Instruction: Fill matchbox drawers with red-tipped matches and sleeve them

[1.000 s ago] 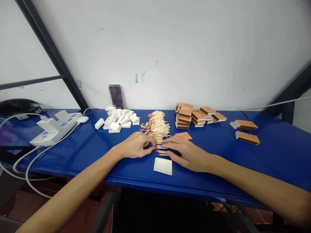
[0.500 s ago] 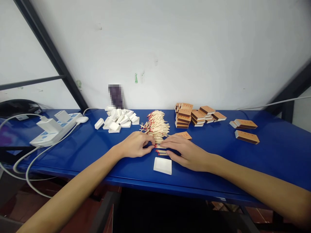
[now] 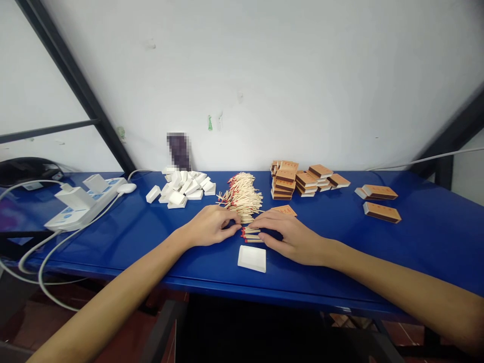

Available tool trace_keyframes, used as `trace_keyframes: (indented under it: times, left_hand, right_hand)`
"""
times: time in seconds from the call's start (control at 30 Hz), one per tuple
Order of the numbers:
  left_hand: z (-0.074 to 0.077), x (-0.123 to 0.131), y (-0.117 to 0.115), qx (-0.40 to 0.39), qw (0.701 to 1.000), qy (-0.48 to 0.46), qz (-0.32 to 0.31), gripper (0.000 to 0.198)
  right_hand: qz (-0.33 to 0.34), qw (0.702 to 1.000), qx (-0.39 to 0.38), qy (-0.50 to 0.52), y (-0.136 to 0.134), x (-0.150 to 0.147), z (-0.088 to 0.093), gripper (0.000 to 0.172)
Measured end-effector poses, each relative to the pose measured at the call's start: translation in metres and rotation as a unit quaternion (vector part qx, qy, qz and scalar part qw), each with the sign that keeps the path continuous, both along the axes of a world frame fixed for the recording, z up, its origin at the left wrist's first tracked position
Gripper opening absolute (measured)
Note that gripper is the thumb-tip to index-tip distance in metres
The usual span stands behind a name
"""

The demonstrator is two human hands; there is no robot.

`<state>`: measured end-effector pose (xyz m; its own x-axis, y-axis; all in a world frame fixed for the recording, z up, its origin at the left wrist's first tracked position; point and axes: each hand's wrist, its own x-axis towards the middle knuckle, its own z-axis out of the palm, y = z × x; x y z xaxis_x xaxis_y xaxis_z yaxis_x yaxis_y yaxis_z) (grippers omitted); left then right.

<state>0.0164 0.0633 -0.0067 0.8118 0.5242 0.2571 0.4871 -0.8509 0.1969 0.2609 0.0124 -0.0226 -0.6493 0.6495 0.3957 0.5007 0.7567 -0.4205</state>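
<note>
A heap of red-tipped matches [image 3: 242,194] lies mid-table on the blue table [image 3: 378,252]. My left hand [image 3: 212,227] and my right hand [image 3: 291,234] rest on the table at the heap's near edge, fingers curled toward a small bunch of matches [image 3: 250,234] lying between them. The left fingertips pinch at the bunch's red tips; the right fingers cup its other end. An open white matchbox tray [image 3: 252,258] sits just in front of my hands. A flat brown matchbox sleeve [image 3: 284,210] lies just beyond my right hand.
A pile of white inner trays [image 3: 183,186] sits left of the heap. Stacked brown matchboxes [image 3: 298,180] stand to the right, with two or three more boxes [image 3: 380,204] farther right. A white power strip with plugs and cables [image 3: 81,199] occupies the left end.
Both hands stay by the small bunch of matches; the fingers have shifted slightly and drawn the bunch tighter. The view has drifted a little.
</note>
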Motion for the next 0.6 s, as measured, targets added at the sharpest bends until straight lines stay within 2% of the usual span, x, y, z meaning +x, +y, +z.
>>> trace_keyframes:
  times: [0.6]
  left_hand:
    - [0.0009,-0.0003,-0.0015,-0.008,0.999,0.011,-0.03,0.021]
  right_hand:
    - [0.002,1.0,-0.006,-0.001,0.0037,0.001,-0.0034,0.025]
